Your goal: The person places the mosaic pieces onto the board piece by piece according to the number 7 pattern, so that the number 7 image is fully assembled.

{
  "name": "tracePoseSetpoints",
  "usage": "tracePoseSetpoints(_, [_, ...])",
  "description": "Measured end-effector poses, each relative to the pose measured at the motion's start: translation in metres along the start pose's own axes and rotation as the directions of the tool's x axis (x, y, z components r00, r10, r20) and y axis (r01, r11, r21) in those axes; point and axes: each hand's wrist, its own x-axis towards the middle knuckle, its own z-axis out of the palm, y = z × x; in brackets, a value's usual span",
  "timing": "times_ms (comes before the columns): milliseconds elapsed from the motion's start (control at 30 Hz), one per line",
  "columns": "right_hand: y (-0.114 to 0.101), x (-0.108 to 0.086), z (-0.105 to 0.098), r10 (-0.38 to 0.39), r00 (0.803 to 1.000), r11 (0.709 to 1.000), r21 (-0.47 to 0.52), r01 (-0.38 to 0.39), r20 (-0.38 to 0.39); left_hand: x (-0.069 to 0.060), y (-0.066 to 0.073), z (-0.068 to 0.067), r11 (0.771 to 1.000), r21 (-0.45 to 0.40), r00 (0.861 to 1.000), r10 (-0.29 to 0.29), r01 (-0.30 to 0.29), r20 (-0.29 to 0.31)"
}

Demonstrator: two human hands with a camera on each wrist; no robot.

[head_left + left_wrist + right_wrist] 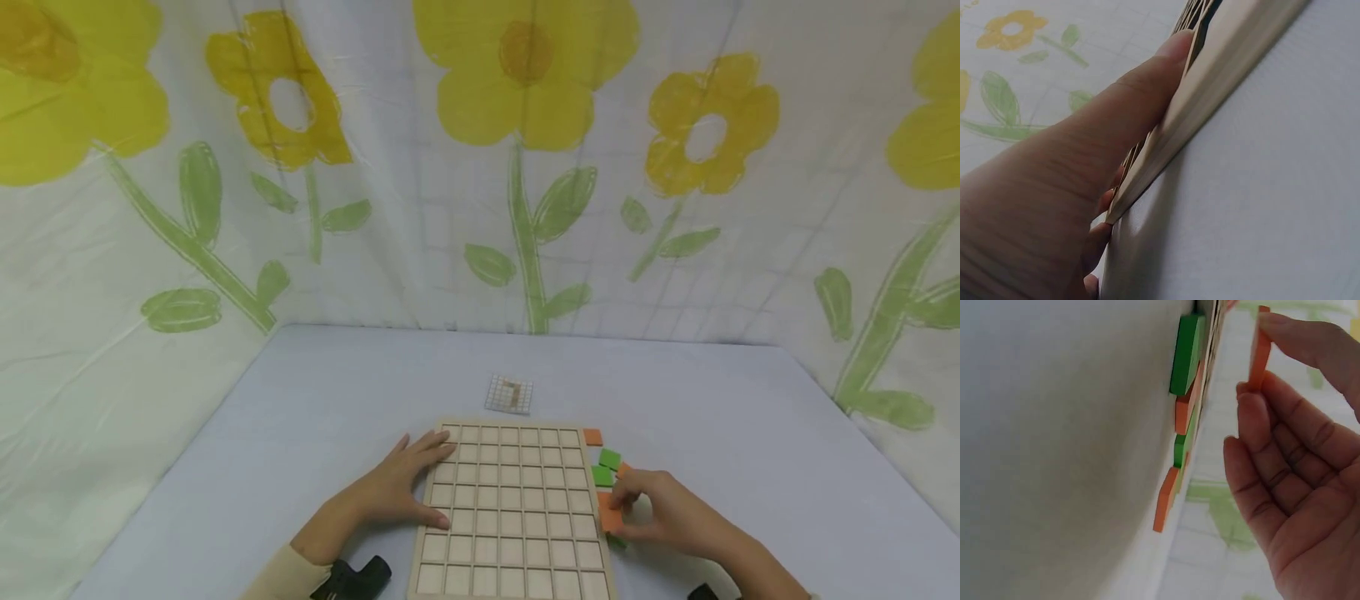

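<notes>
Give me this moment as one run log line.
Left hand: rests on left edge of pale wooden grid board | Right hand: pinches flat orange tile | Right of board: green square tiles, other orange tiles

The grid board (510, 500) looks like pale, bare wood, matt and smooth along its outer edge, with thin wooden ridges across its face. The raised orange tile (1260, 350) and the green tile (1185, 356) at the right have smooth, mostly matt surfaces; painted wood or plastic, I cannot tell. The white table top (337, 408) appears smooth, with a faint sheen beside the board. At the far side, the flowered curtain (420, 275) is thin, creased sheeting, slightly shiny in places. Near left, the sleeve (288, 575) looks like matt cloth.
</notes>
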Motion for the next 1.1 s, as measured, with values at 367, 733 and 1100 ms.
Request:
tracePoseSetpoints(367, [-0.003, 0.04, 0.004, -0.008, 1.0, 1.0, 0.017, 0.008, 0.023, 0.001, -0.001, 0.0, 1.0, 0.008, 1.0, 0.011, -0.011, 0.001])
tracePoseSetpoints(733, [-0.013, 0.081, 0.009, 0.034, 0.999, 0.998, -0.052, -0.032, 0.033, -0.002, -0.001, 0.0, 1.0, 0.012, 1.0, 0.003, -0.003, 0.002])
tracePoseSetpoints(1100, [-0.025, 0.114, 0.023, 0.068, 0.997, 0.997, -0.035, -0.067, 0.023, -0.001, 0.0, 0.0, 1.0, 0.011, 1.0, 0.014, -0.014, 0.021])
